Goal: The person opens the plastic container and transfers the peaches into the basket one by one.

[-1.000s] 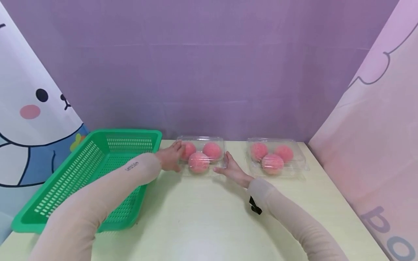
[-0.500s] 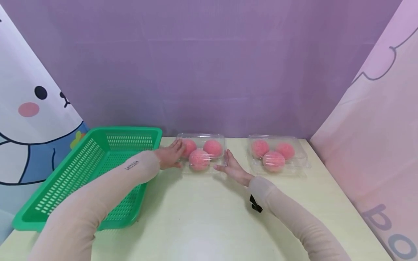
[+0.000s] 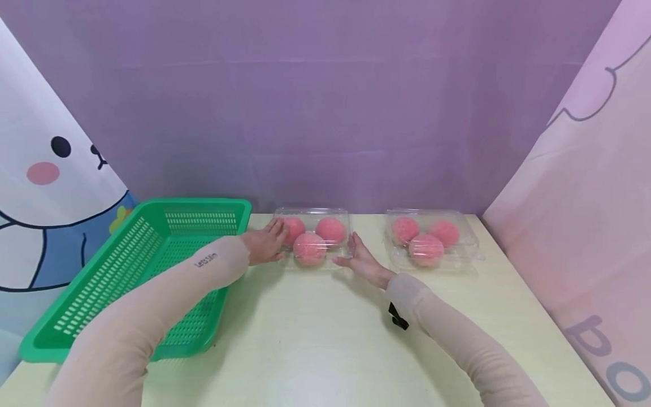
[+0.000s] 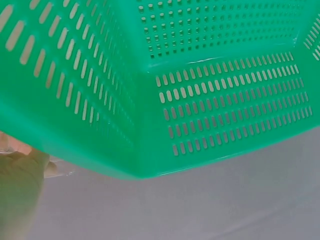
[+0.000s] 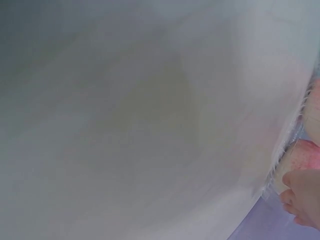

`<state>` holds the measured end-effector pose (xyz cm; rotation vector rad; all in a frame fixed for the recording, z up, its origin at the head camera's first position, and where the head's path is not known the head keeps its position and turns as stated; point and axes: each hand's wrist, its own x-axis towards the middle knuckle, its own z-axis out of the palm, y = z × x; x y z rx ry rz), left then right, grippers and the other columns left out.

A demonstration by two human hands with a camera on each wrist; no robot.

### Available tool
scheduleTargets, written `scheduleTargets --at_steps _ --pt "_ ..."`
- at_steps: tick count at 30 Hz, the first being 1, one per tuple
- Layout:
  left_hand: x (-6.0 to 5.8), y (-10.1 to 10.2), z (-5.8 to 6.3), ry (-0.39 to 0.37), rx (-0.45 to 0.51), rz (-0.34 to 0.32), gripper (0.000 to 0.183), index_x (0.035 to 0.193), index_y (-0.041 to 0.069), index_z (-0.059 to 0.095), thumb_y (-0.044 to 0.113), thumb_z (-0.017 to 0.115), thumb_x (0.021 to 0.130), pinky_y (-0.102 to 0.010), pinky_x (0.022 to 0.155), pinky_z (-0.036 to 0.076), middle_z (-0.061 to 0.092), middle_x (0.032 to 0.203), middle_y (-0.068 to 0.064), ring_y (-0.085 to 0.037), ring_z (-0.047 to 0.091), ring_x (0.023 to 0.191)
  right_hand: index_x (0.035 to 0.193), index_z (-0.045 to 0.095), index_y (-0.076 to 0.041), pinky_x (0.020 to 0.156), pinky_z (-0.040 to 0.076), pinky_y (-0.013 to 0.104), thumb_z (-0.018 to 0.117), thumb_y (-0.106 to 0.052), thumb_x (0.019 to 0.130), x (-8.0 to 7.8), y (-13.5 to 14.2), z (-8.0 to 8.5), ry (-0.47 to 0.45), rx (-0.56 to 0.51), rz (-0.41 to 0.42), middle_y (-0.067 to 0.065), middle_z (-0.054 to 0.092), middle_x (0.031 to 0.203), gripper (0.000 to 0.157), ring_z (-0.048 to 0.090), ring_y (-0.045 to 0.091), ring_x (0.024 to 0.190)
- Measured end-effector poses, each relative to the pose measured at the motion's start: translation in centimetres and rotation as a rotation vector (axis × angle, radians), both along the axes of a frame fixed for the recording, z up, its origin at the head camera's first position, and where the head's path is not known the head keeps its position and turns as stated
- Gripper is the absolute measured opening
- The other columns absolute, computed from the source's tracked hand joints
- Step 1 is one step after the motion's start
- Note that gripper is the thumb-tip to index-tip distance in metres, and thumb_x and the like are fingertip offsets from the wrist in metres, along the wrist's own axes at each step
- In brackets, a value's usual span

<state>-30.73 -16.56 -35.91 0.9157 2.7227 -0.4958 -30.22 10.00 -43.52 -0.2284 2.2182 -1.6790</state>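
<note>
A clear plastic clamshell box (image 3: 338, 213) with three round pink peaches (image 3: 310, 249) stands at the back middle of the table in the head view. At the box's left side my left hand (image 3: 265, 243) rests with its fingers extended against the plastic. My right hand (image 3: 367, 264) touches the opposite side, its thumb stretched along the front and its fingers along the right wall. Part of the left hand (image 4: 20, 185) shows at the left wrist view's edge. Fingers of the right hand (image 5: 302, 197) appear beside a peach (image 5: 300, 155) in the right wrist view.
Left of the box is a green perforated basket (image 3: 216, 205), with no contents visible. Another clear box (image 3: 470, 243) holding three peaches stands to the right. A purple cloth (image 3: 315, 113) hangs behind the pale table (image 3: 305, 339), with printed cloths on both sides.
Both hands stay at the sides of the middle box. The head view shifts very slightly; boxes and basket keep their places.
</note>
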Motion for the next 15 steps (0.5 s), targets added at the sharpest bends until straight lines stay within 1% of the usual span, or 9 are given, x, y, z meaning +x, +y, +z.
scheduleTargets --at_steps 4,9,12,15 --pt "0.12 0.02 -0.22 0.036 -0.009 -0.032 0.065 0.140 -0.010 0.020 0.031 0.043 0.096 -0.047 0.104 0.034 0.016 0.146 -0.032 -0.045 0.016 0.135 0.145 -0.015 -0.009 0.114 0.006 0.045 0.063 -0.020 0.086 -0.09 -0.06 -0.06 0.008 0.001 0.003 0.010 -0.003 0.154 0.099 0.000 0.025 0.142" --pt "0.41 0.06 -0.42 0.065 0.009 -0.053 0.062 0.138 -0.012 0.023 0.026 0.045 0.095 -0.047 0.098 0.040 0.019 0.143 -0.035 -0.048 0.020 0.133 0.144 -0.017 -0.008 0.114 0.005 0.045 0.062 -0.018 0.086 -0.21 -0.08 -0.18 -0.002 -0.005 0.015 0.011 -0.005 0.154 0.098 -0.001 0.025 0.142" --pt "0.47 0.12 -0.55 0.060 0.014 -0.050 0.062 0.139 -0.012 0.022 0.025 0.046 0.095 -0.047 0.096 0.042 0.017 0.143 -0.036 -0.049 0.018 0.133 0.144 -0.017 -0.009 0.114 0.004 0.045 0.062 -0.018 0.086 -0.21 -0.08 -0.21 0.003 0.001 0.013 0.010 -0.005 0.154 0.099 -0.001 0.025 0.142" --pt "0.39 0.17 -0.66 0.048 0.012 -0.042 0.063 0.140 -0.011 0.020 0.024 0.045 0.095 -0.048 0.101 0.036 0.015 0.144 -0.036 -0.049 0.015 0.134 0.145 -0.015 -0.009 0.114 0.005 0.044 0.063 -0.020 0.086 -0.15 -0.12 -0.22 0.018 0.006 -0.003 0.010 -0.003 0.155 0.098 0.002 0.024 0.142"
